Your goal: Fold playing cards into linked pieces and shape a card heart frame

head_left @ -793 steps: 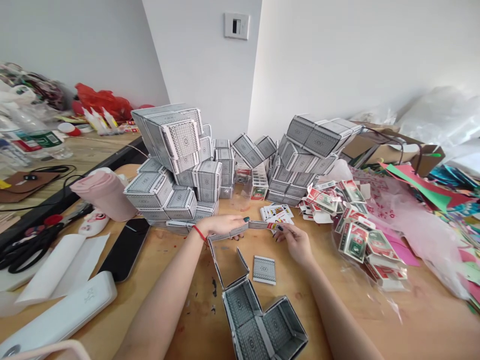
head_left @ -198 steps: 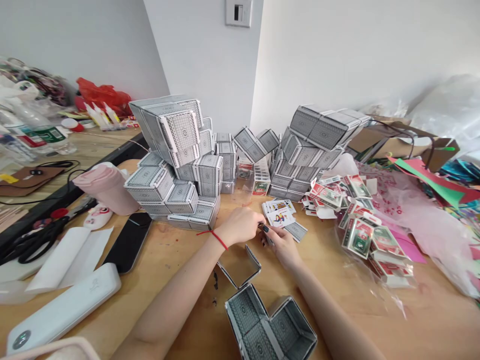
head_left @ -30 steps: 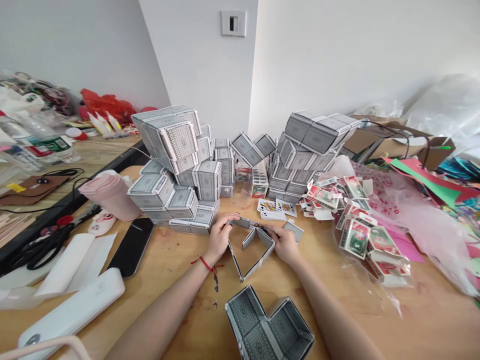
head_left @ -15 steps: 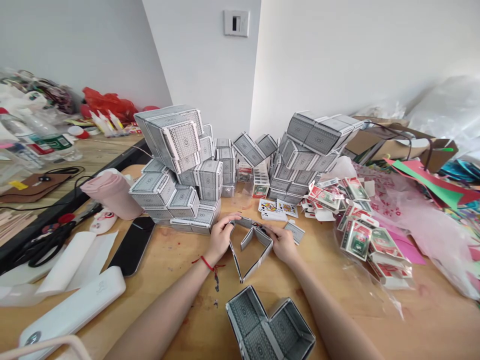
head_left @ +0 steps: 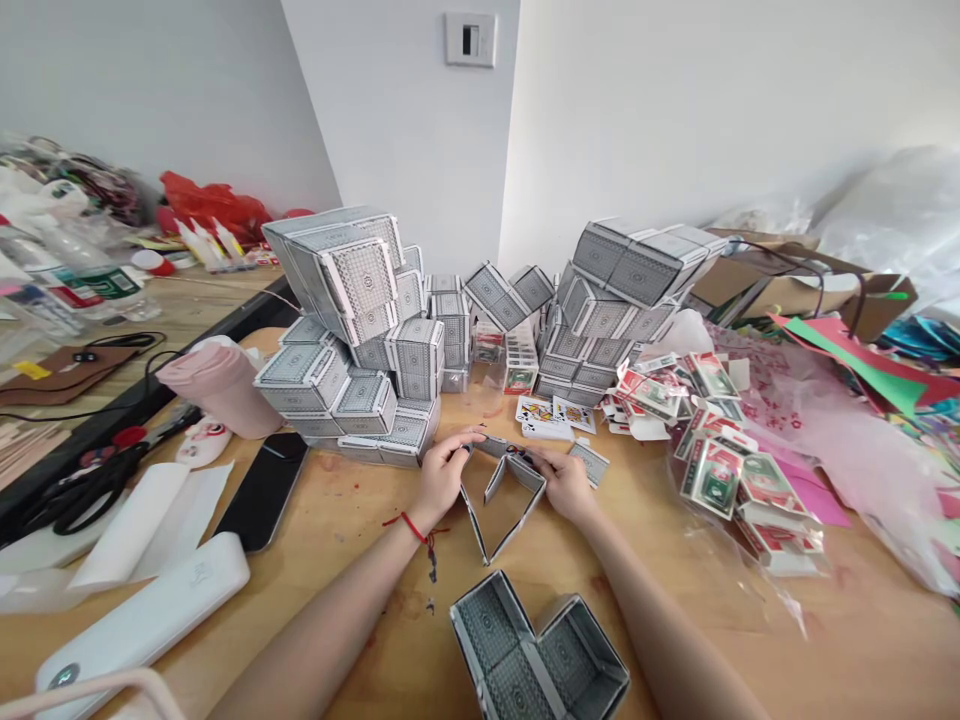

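Note:
A bent strip of joined playing cards (head_left: pixel 517 515), folded into an angular frame, stands on the table between my hands. My left hand (head_left: pixel 444 478) pinches its far left corner. At the far right corner my right hand (head_left: pixel 564 482) grips it, fingers behind the wall. Nearer to me sits an open heart-shaped box (head_left: pixel 517 660) made of patterned grey cards, touching neither hand. Just past my right hand lies a loose grey card piece (head_left: pixel 589 462). Face-up playing cards (head_left: pixel 546 417) rest beyond the frame.
Stacked card boxes stand at the left (head_left: pixel 352 330) and right (head_left: pixel 615 310). Empty card packs (head_left: pixel 716 470) are heaped on the right. A black phone (head_left: pixel 264 490), a white long device (head_left: pixel 150 610), scissors (head_left: pixel 97 490) and a pink cloth roll (head_left: pixel 225 385) lie left.
Both hands keep hold of the card strip in nearly the same place. The whole view has shifted slightly.

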A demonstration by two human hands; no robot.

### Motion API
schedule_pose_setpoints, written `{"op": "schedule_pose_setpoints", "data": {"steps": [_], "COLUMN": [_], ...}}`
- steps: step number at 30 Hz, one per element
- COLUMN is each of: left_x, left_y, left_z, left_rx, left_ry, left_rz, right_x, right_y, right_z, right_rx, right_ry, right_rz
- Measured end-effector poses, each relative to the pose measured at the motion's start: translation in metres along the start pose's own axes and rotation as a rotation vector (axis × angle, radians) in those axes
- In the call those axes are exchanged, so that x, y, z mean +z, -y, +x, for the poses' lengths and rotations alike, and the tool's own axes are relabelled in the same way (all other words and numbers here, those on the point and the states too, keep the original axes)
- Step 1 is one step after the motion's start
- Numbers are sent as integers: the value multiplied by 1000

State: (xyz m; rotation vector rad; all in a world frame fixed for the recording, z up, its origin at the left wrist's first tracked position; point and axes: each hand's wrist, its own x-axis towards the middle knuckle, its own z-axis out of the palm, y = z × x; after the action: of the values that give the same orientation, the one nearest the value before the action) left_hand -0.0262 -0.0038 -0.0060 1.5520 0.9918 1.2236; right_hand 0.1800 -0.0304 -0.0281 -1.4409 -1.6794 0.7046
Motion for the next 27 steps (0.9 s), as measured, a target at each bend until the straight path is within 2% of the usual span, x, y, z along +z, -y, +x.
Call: {"op": "schedule_pose_setpoints", "data": {"steps": [18,27], "left_x": [4,6], "left_y": [0,-5], "left_z": [-1,-1], "left_rx": [-22,-34], "left_ry": [55,76], "left_rz": [7,4], "right_x": [5,6], "right_y": [7,7], "right_z": [1,3], "right_rx": [-5,9], "right_ry": [29,-21], "right_rz": [-2,14]}}
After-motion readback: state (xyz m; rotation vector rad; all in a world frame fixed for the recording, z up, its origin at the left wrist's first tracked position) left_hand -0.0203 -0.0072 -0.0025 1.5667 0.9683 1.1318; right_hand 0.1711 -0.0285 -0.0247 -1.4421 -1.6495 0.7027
